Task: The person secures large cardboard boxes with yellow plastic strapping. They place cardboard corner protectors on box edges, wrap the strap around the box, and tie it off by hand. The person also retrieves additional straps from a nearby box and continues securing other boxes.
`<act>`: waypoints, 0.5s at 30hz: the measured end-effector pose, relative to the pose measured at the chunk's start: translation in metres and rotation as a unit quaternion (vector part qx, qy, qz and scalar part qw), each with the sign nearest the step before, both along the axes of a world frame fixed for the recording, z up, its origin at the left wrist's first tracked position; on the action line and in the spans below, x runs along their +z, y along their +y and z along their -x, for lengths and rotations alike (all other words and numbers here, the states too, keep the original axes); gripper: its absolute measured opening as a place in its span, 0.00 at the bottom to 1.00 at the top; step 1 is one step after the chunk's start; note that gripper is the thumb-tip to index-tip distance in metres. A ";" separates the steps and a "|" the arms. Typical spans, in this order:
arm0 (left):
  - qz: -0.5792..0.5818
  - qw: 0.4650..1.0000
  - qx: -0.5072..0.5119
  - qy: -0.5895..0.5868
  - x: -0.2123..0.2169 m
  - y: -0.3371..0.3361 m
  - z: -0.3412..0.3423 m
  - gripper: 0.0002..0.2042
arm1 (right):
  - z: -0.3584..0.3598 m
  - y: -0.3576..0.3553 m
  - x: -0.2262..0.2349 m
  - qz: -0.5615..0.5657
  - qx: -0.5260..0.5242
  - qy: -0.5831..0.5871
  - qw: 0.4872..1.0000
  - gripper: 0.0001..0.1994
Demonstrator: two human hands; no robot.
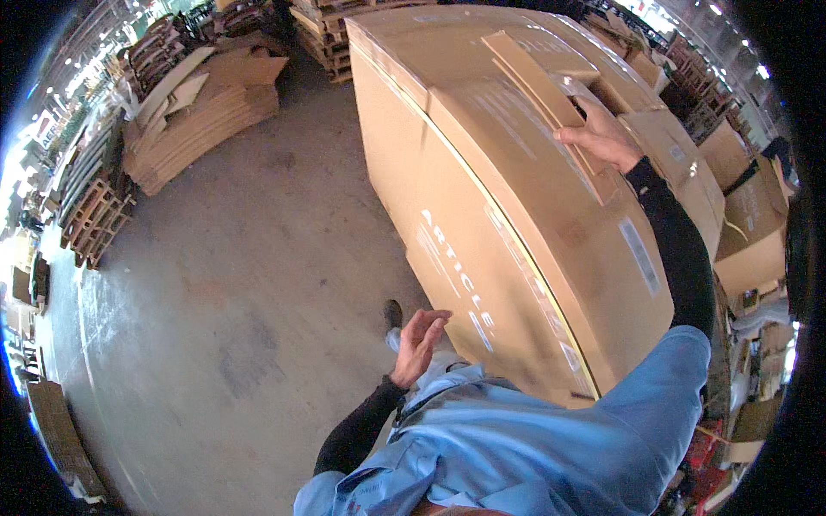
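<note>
The right hand is gripping a stiff flap atop the bulky, probably heavy carton, while the left hand is hanging released.

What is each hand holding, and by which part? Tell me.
The right hand grips a loose cardboard strip atop the big carton, near its lower end. The left hand holds nothing.
</note>
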State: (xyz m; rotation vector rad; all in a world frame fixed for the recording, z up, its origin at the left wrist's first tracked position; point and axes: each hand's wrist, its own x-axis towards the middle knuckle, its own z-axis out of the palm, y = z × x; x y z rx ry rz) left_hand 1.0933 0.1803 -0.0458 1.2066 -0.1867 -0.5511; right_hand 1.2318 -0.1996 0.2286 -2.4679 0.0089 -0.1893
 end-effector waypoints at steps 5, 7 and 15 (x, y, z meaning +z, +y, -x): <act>-0.058 0.992 0.113 -0.005 -0.038 0.076 -0.106 0.11 | -0.170 -0.009 -0.028 0.218 -0.083 -0.109 0.966 0.39; -0.107 0.979 0.167 0.056 -0.039 0.110 -0.150 0.09 | -0.221 0.005 -0.029 0.296 -0.122 -0.093 0.943 0.41; 0.006 0.954 0.242 -0.177 0.085 0.120 -0.358 0.25 | -0.295 0.110 0.014 0.319 0.189 -0.181 0.911 0.40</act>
